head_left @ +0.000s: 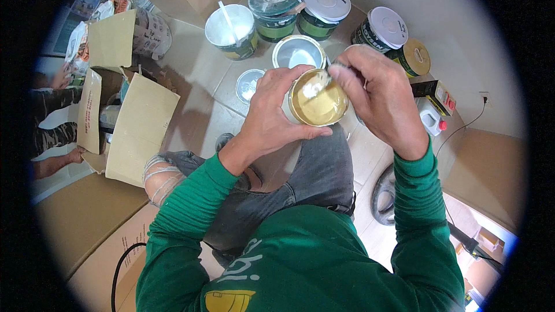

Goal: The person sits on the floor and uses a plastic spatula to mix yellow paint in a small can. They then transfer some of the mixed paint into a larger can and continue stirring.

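The can is up off the floor, above the person's lap, tipped so its mouth faces the camera. It is round and short, gold inside, with a thin bright rim. A white lump of paste sits inside, toward the upper left, and paler smears mark the gold around it.

Just beyond the can is a larger open tin, silvery inside; a small round tub with white in it stands left of that. Farther off, an open bucket with a stick and lidded buckets form a row, which turns down the right along the wall to a gold-lidded tub and a white jug. Floor tiles show between the tin and the cardboard box at left, where a co-worker's hand touches a flap. The near side is bounded by the person's legs.

The left hand is wrapped round the can's left side, fingers over the far side, thumb stretched along the near side. The right hand is curled above the right rim, thumb and fingers closed on a slim tool reaching into the can; its kind is hard to tell. Both elbows are bent, forearms angled inward.
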Demonstrator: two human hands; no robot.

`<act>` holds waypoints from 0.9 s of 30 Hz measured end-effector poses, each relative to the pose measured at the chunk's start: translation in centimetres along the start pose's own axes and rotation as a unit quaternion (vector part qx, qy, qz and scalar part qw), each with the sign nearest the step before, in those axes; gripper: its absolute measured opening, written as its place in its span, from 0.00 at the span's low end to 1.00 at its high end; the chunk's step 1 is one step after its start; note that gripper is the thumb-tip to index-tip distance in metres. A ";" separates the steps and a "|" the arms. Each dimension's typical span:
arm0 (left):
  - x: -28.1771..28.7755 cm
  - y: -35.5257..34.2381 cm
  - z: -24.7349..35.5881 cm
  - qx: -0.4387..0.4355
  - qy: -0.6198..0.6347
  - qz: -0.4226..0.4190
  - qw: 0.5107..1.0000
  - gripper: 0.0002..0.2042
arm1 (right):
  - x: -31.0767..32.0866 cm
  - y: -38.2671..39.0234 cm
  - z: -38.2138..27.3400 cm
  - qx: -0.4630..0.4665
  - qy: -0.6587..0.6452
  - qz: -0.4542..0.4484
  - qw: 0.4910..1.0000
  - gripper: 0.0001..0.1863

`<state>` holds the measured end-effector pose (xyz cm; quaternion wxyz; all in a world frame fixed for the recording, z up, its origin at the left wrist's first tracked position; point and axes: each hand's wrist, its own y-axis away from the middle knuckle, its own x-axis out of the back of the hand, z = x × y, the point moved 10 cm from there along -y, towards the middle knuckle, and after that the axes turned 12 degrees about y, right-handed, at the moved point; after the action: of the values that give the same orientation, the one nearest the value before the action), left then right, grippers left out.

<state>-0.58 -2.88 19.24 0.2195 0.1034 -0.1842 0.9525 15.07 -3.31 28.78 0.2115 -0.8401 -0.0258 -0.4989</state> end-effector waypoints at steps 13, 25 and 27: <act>0.8 -0.5 1.3 -0.054 -0.077 0.016 0.995 0.52 | 1.7 0.0 0.9 -0.013 0.094 -0.049 0.994 0.09; 0.6 -0.2 0.3 -0.020 -0.060 0.007 0.998 0.52 | -0.2 0.6 0.6 -0.013 0.028 -0.026 0.999 0.08; 0.5 -0.5 0.5 -0.009 -0.055 0.004 0.998 0.52 | 1.0 0.3 1.1 -0.021 0.049 0.053 0.997 0.08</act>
<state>-0.77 -2.52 20.00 0.2065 0.1527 -0.2045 0.9446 16.57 -3.31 29.03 0.2211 -0.8187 0.0393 -0.5284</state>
